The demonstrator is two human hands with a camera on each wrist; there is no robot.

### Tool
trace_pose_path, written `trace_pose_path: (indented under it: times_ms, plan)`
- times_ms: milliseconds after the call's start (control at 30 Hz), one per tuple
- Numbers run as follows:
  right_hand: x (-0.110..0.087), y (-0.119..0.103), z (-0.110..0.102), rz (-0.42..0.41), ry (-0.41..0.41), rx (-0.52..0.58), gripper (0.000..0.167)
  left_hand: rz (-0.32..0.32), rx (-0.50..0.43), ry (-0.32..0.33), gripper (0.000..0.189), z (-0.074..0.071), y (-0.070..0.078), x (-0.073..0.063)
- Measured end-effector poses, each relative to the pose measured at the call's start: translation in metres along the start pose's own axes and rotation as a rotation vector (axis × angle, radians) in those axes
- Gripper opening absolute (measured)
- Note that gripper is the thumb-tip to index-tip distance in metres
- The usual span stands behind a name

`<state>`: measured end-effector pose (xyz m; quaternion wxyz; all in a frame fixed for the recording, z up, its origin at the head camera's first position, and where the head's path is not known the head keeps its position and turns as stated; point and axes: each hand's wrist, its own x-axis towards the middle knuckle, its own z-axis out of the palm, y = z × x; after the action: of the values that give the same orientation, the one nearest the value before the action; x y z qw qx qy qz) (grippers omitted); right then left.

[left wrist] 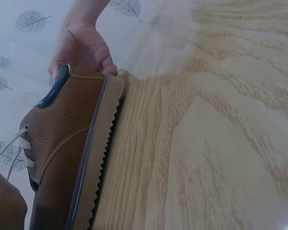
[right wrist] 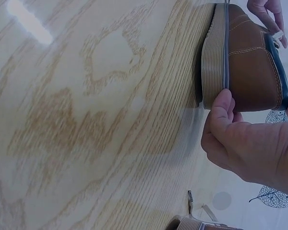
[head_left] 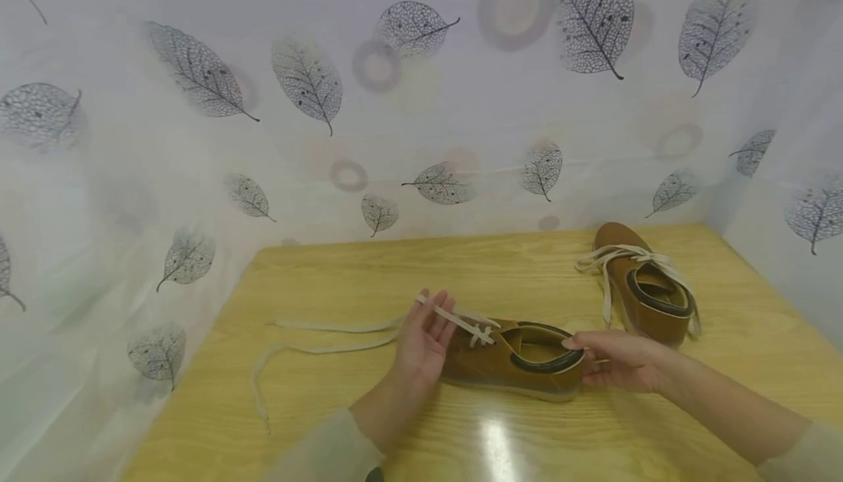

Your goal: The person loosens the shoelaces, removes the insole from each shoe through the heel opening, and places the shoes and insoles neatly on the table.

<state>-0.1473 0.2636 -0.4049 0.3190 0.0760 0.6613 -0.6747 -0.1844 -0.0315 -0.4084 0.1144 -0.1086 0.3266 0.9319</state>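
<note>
A brown shoe (head_left: 487, 368) with a dark collar and pale sole lies on the table, its toe pointing left. My right hand (head_left: 622, 361) grips the heel, thumb at the collar and fingers round the back. Palm up beside the toe end, my left hand (head_left: 421, 354) holds a pale shoelace (head_left: 461, 322) near its fingertips. That lace runs taut from the eyelets. In the left wrist view, the eyelets and crossed laces show along the shoe's upper (left wrist: 65, 139). The toe is partly hidden by my left hand.
Two loose lace lengths (head_left: 316, 351) trail leftward on the wooden table (head_left: 316, 277). Another brown shoe (head_left: 658, 317), its laces tied in a bow, stands at the back right. A leaf-patterned sheet (head_left: 435, 123) hangs behind and along the sides.
</note>
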Motion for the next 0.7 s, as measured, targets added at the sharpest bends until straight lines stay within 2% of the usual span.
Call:
trace_pose_path:
  times_ms: [333, 700]
  plan:
    - [0.0, 0.0, 0.0, 0.005, 0.005, 0.005, 0.015, 0.084, 0.037, 0.105, 0.051, -0.003, 0.005, -0.002]
    - [-0.001, 0.0, 0.0, 0.001, 0.016, 0.008, 0.01, 0.134, 0.058, 0.104, 0.053, -0.017, 0.02, 0.002]
